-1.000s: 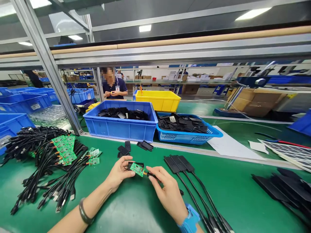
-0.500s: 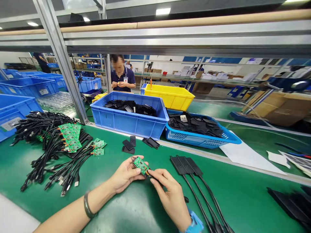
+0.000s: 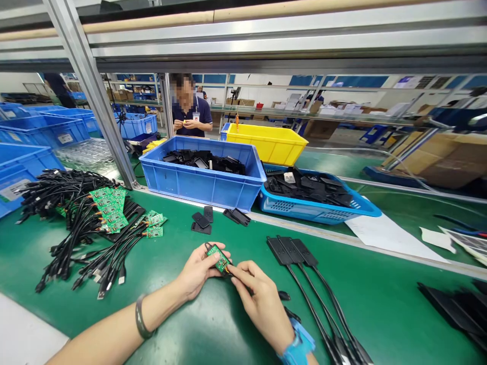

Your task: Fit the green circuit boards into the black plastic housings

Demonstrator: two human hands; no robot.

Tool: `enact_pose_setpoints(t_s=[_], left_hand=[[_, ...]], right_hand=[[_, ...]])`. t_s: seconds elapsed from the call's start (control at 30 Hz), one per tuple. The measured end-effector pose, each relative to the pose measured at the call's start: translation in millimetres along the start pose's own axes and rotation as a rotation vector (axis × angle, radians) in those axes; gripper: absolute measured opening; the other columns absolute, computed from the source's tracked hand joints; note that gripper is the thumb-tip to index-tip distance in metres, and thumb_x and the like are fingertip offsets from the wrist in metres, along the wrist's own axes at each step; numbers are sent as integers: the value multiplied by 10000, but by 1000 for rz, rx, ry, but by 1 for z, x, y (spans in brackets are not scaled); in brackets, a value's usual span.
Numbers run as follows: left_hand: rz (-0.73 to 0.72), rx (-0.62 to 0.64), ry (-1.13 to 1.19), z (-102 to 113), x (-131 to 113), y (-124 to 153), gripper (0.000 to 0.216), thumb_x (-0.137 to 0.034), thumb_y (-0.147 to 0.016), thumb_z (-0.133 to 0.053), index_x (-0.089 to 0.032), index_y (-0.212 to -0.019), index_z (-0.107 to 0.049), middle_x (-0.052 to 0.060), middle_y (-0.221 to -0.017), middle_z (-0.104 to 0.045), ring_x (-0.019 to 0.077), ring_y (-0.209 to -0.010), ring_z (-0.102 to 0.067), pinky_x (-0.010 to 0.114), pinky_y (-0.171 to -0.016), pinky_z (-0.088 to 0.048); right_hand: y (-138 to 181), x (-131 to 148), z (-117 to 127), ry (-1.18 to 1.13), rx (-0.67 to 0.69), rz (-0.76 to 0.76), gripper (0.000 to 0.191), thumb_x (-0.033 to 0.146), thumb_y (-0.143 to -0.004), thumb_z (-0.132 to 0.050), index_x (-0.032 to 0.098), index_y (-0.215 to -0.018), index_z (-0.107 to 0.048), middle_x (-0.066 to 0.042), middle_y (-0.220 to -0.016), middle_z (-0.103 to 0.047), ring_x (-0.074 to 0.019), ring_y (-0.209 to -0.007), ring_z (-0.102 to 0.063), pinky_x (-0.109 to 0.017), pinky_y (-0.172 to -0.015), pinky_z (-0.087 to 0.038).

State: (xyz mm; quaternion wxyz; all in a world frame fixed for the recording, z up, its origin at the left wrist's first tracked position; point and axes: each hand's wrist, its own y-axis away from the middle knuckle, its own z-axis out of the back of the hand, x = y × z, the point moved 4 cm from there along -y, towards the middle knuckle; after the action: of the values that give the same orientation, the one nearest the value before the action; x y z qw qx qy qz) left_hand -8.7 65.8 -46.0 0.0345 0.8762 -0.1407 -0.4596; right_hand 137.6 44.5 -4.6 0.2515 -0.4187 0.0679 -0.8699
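Note:
Over the green bench, my left hand [image 3: 200, 268] grips a green circuit board [image 3: 219, 258] seated in a black plastic case, thumb on the board's edge. My right hand [image 3: 258, 294] is closed at the board's lower end, its fingertips by the red and yellow wires and the black cable there. Much of that cable is hidden behind the right hand. Loose black case pieces [image 3: 201, 220] lie beyond my hands. To the right are three closed black cases [image 3: 292, 251] with cables. At left rest cables with green circuit boards [image 3: 110, 209] in a heap.
A blue bin [image 3: 201, 185] and a light blue basket [image 3: 304, 208] hold black plastic parts, with a yellow bin [image 3: 266, 143] behind. A metal post [image 3: 89, 91] rises at left. Across the bench a person [image 3: 191, 111] handles a small yellow thing. More black parts [image 3: 452, 314] lie at right.
The view has tilted and shifted slightly. My right fingers have moved a little at the wired end of the board; both hands keep their hold.

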Motion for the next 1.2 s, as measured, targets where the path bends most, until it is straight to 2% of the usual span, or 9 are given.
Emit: enact_pose_setpoints(t_s=[0.3,0.43,0.57,0.67,0.73,0.97,1.07,1.2], left_hand=[[-30,-85,-68,-2,-1,2,362,-378,-716,-745,-169,-960,-581,75,-923,-678,204,-856,-653,312,-707,-520],[-67,-93,-98,-2,-4,2,384,-392,-718,-741,-158,-968,-566,85,-916,-686,203,-830,-663,295,-680,-520],[-94,-104,-160,-1,-4,2,440,-449,-734,-715,-171,-1016,-523,102,-955,-699,214,-840,-680,322,-721,-527],[-127,-92,-238,-2,-4,4,460,-507,-757,-671,-196,-1039,-483,104,-982,-708,218,-864,-687,338,-754,-528],[-140,-81,-272,-4,-4,6,458,-528,-763,-653,-206,-1032,-468,97,-967,-715,220,-870,-688,338,-751,-531],[-150,-74,-206,-4,-1,8,413,-482,-800,-633,-204,-1034,-435,97,-951,-719,219,-859,-695,338,-751,-534],[-169,-69,-174,-4,-2,8,384,-455,-817,-624,-202,-1033,-432,96,-954,-718,221,-866,-695,354,-770,-534],[-171,-71,-200,-5,-3,10,391,-465,-809,-633,-200,-1022,-441,96,-941,-719,225,-855,-696,349,-762,-531]], right_hand=[[1,0,-5,-41,49,-57,303,230,-924,-443,235,-1097,-692,-76,-874,-610,-195,-784,-597,-301,-705,-498],[1,-1,-7,-77,35,-98,245,258,-905,-490,226,-1064,-674,-73,-893,-626,-197,-791,-599,-296,-705,-485],[0,-10,-7,-109,7,-249,166,356,-862,-571,211,-896,-645,-32,-723,-627,-175,-629,-564,-271,-586,-443],[-1,-15,-10,-108,74,-313,303,416,-871,-546,210,-655,-598,6,-554,-566,-144,-513,-492,-249,-493,-355],[-1,-16,-13,-134,116,-325,390,440,-873,-533,204,-563,-556,17,-505,-534,-134,-491,-472,-242,-479,-328],[1,-19,-24,-344,17,-449,351,475,-781,-623,186,-587,-584,27,-499,-528,-125,-478,-486,-236,-495,-355],[1,-22,-28,-454,61,-518,394,518,-762,-623,177,-567,-585,10,-497,-558,-117,-448,-480,-233,-476,-355],[0,-27,-31,-528,143,-533,418,541,-750,-622,157,-585,-632,-6,-510,-583,-100,-433,-452,-222,-460,-337]])
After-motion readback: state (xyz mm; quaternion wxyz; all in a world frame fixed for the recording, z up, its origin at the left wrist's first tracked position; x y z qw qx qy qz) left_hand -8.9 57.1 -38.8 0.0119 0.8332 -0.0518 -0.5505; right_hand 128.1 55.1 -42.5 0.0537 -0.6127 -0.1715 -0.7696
